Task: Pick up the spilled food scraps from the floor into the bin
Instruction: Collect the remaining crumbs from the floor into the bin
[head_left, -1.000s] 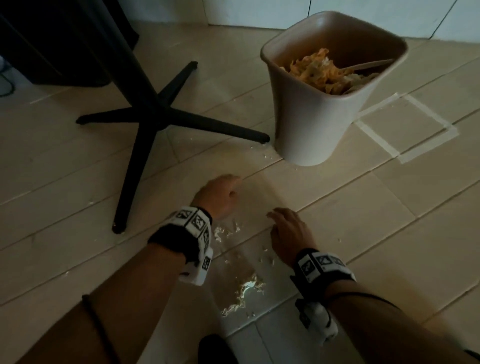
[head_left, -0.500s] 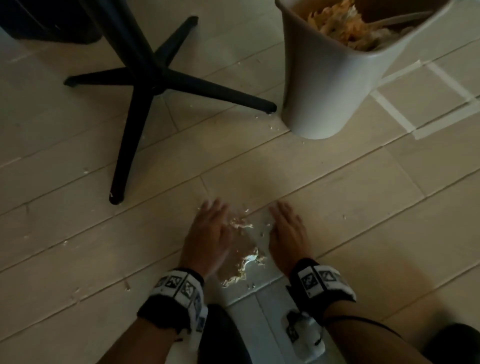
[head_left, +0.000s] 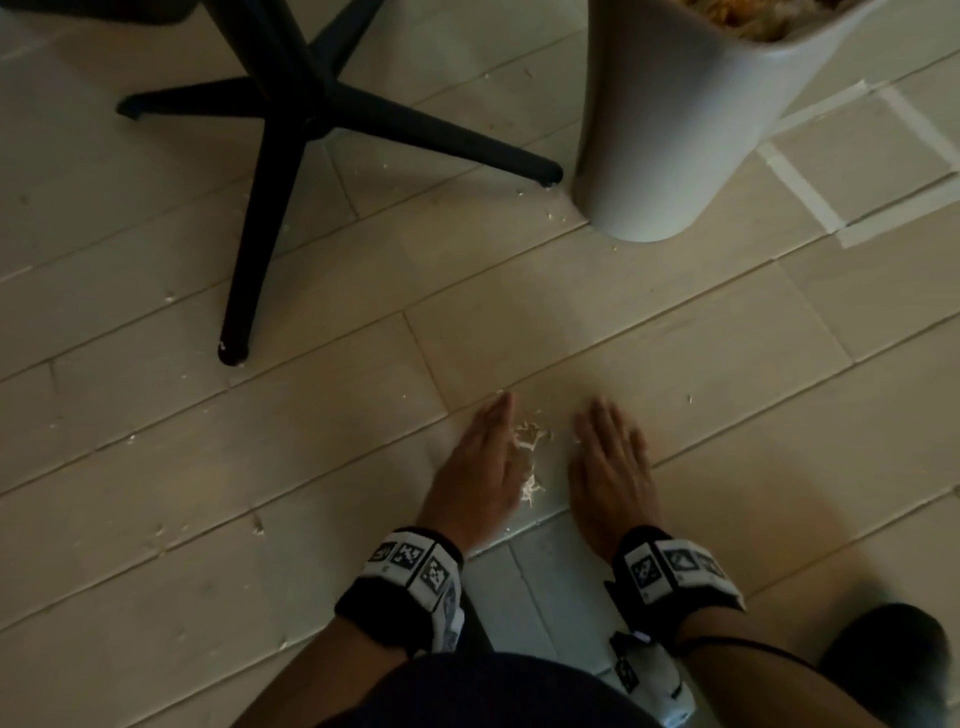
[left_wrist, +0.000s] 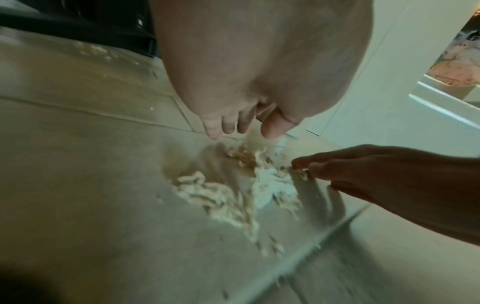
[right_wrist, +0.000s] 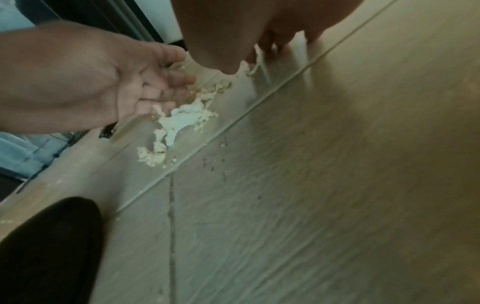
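Pale wood-look planks cover the floor (head_left: 260, 467), their seams running diagonally. A black star-shaped furniture base (head_left: 291, 119) stands toward the far left, one leg reaching near. Strips of pale tape (head_left: 800, 189) mark a rectangle at the far right. The light is dim and warm.

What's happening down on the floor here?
A person is cleaning up spilled food. Their left hand and right hand lie open on the pale wooden floor, either side of a small pile of whitish shredded food scraps. Nothing is lifted yet. The tall white plastic bin ahead already holds scraps.
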